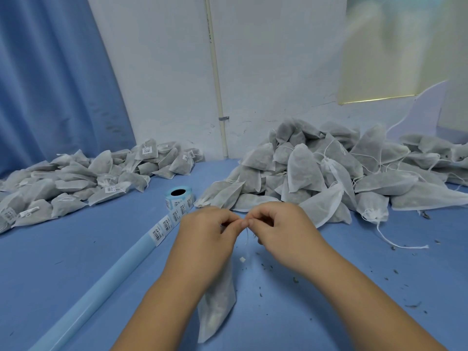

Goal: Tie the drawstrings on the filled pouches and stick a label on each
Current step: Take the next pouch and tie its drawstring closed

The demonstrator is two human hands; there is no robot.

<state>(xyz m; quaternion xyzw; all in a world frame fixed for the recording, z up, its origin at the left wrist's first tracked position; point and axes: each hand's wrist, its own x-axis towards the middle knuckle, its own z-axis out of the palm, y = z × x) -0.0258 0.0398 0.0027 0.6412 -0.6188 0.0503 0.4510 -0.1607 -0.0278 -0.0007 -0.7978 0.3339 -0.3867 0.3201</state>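
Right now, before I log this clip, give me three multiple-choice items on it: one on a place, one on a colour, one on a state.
1. Where does the label roll stand?
A) between the labelled pile and the unlabelled pile
B) on top of a pile
C) against the wall

2. What colour is the table cover?
A) green
B) blue
C) red

3. What are the left hand and right hand doing?
A) lying flat
B) peeling a label
C) pinching a drawstring

1 A: one pile lies on either side of it.
2 B: the bare cover is blue.
3 C: the fingertips meet on the drawstring above the pouch.
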